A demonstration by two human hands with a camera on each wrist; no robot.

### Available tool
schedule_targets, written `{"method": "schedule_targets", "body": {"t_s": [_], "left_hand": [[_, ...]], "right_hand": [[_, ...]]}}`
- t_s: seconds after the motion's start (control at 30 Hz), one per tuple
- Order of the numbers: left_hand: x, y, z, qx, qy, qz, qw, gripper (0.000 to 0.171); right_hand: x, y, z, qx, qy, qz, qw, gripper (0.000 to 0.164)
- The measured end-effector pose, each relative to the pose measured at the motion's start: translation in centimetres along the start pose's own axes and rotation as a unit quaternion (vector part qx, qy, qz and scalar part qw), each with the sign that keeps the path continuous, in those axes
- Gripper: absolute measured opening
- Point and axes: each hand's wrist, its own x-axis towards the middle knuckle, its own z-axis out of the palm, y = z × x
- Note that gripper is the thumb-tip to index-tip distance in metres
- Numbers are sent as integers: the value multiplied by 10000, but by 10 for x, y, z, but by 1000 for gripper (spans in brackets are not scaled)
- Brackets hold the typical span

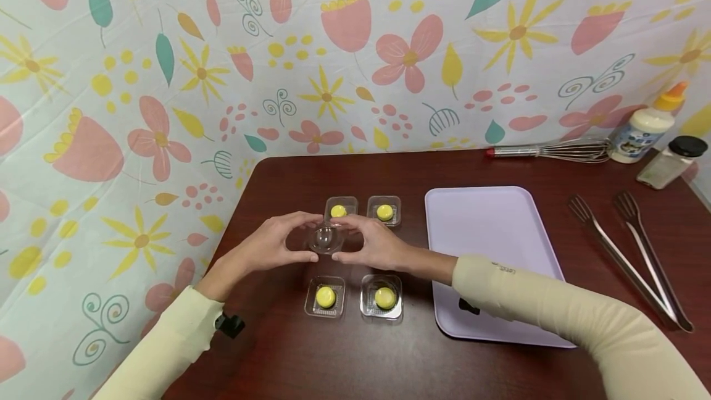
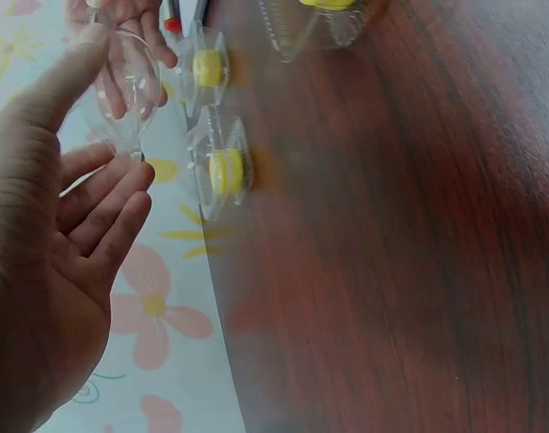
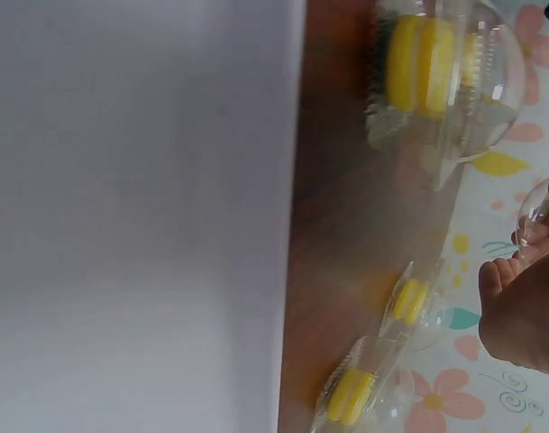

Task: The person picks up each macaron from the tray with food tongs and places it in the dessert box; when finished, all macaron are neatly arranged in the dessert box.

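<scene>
In the head view my left hand (image 1: 278,244) and right hand (image 1: 378,244) hold a clear plastic dome lid (image 1: 326,238) between them, above the table. The left wrist view shows the left thumb at one edge of the lid (image 2: 128,90) and fingertips at the other. Fingers of the right hand (image 2: 139,23) appear behind it. Around the hands sit several small clear square trays, each with a yellow macaron: front left (image 1: 325,297), front right (image 1: 385,298), back left (image 1: 338,211) and back right (image 1: 384,212). A dome covers the nearest macaron (image 3: 421,68) in the right wrist view.
To the right lies a lilac tray (image 1: 483,227), partly under the right forearm. Metal tongs (image 1: 627,252) rest farther right. Along the back are a whisk (image 1: 555,150), a white squeeze bottle (image 1: 641,128) and a black-lidded jar (image 1: 669,164). Patterned cloth (image 1: 333,79) hangs behind the table.
</scene>
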Motion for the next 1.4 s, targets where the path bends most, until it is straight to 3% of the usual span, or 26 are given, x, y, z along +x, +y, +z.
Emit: {"method": "schedule_targets", "body": {"t_s": [0.17, 0.33, 0.5, 0.67, 0.87, 1.07, 1.23, 1.3, 1.4], "left_hand": [[0, 2, -2, -527, 53, 66, 9986, 70], [0, 5, -4, -842, 48, 68, 9964, 62], [-1, 9, -6, -1064, 28, -77, 9943, 54], [-2, 9, -6, -1181, 3, -123, 9929, 49], [-2, 8, -6, -1294, -48, -100, 9915, 43], [-3, 7, -6, -1144, 160, 79, 9933, 42], [-2, 7, -4, -359, 933, 509, 9937, 76], [-1, 8, -3, 105, 1192, 743, 9900, 90], [0, 9, -1, 723, 1431, 1150, 9804, 100]], "right_hand": [[-2, -3, -6, 467, -182, 220, 9985, 67], [-5, -5, -9, 430, -224, 124, 9987, 67], [-8, -2, -7, 326, 235, -620, 9973, 54], [-9, 2, -5, 13, 969, -1359, 9860, 30], [-8, 1, -4, -210, 1238, -1568, 9796, 20], [-3, -3, -6, 148, 1206, -1254, 9846, 13], [3, -3, -8, 1282, 948, -530, 9858, 8], [5, -2, -9, 1806, 785, -161, 9803, 7], [7, -1, -10, 2625, 553, 401, 9625, 10]]}}
